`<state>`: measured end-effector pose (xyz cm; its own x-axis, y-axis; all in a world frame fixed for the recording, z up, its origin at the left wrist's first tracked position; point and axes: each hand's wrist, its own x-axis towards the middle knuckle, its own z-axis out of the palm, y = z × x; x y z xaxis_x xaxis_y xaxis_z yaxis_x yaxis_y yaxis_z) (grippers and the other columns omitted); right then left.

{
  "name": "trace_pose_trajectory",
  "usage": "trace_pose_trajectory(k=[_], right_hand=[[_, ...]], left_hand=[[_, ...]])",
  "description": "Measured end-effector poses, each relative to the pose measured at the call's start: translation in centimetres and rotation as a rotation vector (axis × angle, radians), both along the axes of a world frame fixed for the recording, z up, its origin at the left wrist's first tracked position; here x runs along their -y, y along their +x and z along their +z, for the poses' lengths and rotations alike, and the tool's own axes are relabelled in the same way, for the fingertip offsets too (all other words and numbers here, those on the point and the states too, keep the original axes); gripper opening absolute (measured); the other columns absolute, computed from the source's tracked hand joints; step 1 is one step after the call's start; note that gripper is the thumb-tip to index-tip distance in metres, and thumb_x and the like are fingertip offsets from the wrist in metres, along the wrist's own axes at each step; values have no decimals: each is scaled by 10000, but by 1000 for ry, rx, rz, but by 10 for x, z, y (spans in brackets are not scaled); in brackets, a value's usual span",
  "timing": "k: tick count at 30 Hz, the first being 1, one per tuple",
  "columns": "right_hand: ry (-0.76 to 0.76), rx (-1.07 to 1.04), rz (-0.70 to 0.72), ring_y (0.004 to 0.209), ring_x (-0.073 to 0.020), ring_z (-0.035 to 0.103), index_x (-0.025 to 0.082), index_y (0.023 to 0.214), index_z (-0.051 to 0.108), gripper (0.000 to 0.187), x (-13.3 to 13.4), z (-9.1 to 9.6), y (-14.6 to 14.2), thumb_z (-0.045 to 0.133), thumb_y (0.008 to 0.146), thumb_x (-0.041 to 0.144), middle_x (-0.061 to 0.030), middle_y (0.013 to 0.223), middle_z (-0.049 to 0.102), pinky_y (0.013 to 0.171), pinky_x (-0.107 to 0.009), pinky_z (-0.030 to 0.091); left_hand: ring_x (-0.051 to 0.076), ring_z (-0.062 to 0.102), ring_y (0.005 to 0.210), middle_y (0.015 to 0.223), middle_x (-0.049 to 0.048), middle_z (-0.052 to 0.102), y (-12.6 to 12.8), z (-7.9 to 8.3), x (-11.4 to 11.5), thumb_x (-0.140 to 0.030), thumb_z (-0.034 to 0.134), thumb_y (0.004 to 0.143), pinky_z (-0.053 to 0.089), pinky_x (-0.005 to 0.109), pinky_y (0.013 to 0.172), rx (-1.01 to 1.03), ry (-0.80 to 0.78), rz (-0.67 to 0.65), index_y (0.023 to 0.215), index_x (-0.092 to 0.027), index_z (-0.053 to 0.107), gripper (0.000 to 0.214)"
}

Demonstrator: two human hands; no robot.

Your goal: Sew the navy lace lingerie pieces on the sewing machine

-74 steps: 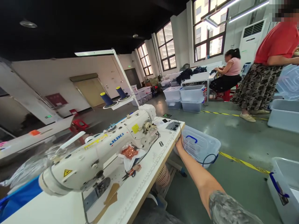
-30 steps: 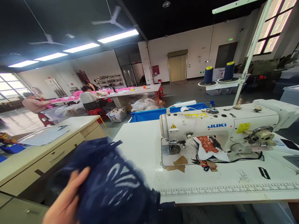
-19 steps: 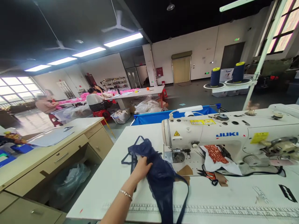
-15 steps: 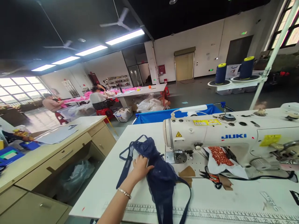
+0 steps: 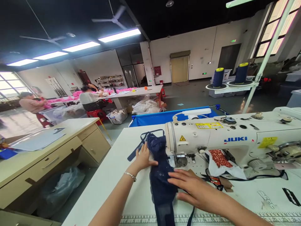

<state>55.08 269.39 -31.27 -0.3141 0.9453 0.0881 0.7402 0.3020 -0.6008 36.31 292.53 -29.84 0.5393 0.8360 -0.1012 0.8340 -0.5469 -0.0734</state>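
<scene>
White sewing table: left hand lies flat and open on the navy lace garment, right hand spread over its lower end, gripping nothing. Smoothing step, I reckon; feeding it beneath the Juki sewing machine needs straight edges.

The dark blue garment is looking like thin, matt cloth, partly sheer. The sewing machine is showing smooth, glossy cream enamel. The desk is appearing smooth, white and matt.
</scene>
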Motion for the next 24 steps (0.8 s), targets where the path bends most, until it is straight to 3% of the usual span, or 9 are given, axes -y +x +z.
trace_pose_trajectory(k=[2, 4, 6, 9, 12, 15, 17, 20, 24], right_hand=[[-61, 60, 50, 1462, -307, 169, 283, 1479, 380, 650, -41, -14, -18, 575, 905, 518, -53, 1569, 275, 1181, -523, 222], [-19, 50, 57, 1451, -315, 203, 289, 1469, 396, 652, -64, -30, -27, 563, 899, 555, -75, 1558, 307, 1175, -556, 188], [20, 20, 56, 1386, -300, 329, 331, 1431, 452, 580, -68, -40, -28, 547, 906, 558, -60, 1503, 415, 1152, -536, 239], [8, 16, 86, 1252, -295, 442, 384, 1382, 506, 543, -59, -40, -24, 590, 874, 558, -50, 1414, 504, 1079, -514, 333], [-47, -14, 199, 1239, -276, 460, 382, 1336, 559, 502, -54, -24, -13, 606, 865, 550, -60, 1382, 511, 1068, -468, 353], [-176, -94, 275, 1275, -219, 473, 322, 1301, 601, 406, -52, -1, 11, 523, 936, 482, -53, 1389, 513, 1056, -336, 385], [-262, -39, 144, 1193, -204, 548, 298, 1238, 632, 358, -46, 8, 31, 427, 978, 433, -45, 1332, 556, 984, -310, 444], [-278, 196, -249, 950, -244, 648, 235, 1031, 680, 396, -33, 6, 63, 339, 980, 428, -70, 1054, 677, 849, -372, 503], [-4, 256, -608, 918, -291, 663, 195, 904, 680, 354, -27, -21, 107, 383, 933, 386, -118, 955, 713, 800, -390, 516]], left_hand=[[416, 238, 1422, 1511, 349, 201, -1, -2, -2, -611, 443, 918, 223, 591, 1124, 49, 115, 122, 1448, 88, 260, 896], [425, 250, 1415, 1515, 353, 184, -1, -11, 1, -490, 325, 993, 227, 613, 1111, 113, 242, 136, 1441, 88, 271, 733], [364, 247, 1433, 1559, 228, 214, 0, -24, 8, -351, 407, 989, 243, 574, 1134, 145, 227, -101, 1460, -54, 337, 561], [287, 275, 1436, 1549, 55, 322, 2, -46, 20, -249, 422, 983, 266, 579, 1143, 155, 18, -493, 1470, -247, 356, 491], [300, 258, 1440, 1543, 18, 335, 0, -58, 25, -287, 365, 1009, 267, 631, 1122, 187, -52, -579, 1479, -321, 326, 473], [334, 259, 1434, 1551, 21, 320, -4, -57, 25, -306, 389, 1007, 267, 646, 1106, 190, -42, -614, 1443, -403, 375, 447], [350, 283, 1423, 1551, 39, 323, -7, -54, 26, -328, 402, 1005, 274, 651, 1092, 182, -33, -630, 1410, -444, 414, 422], [351, 347, 1392, 1527, 81, 366, -6, -51, 33, -360, 394, 1005, 307, 628, 1072, 185, 2, -624, 1377, -449, 462, 388], [362, 497, 1243, 1419, 143, 483, 7, -45, 47, -359, 368, 1003, 420, 563, 964, 171, 109, -589, 1382, -406, 479, 398]])
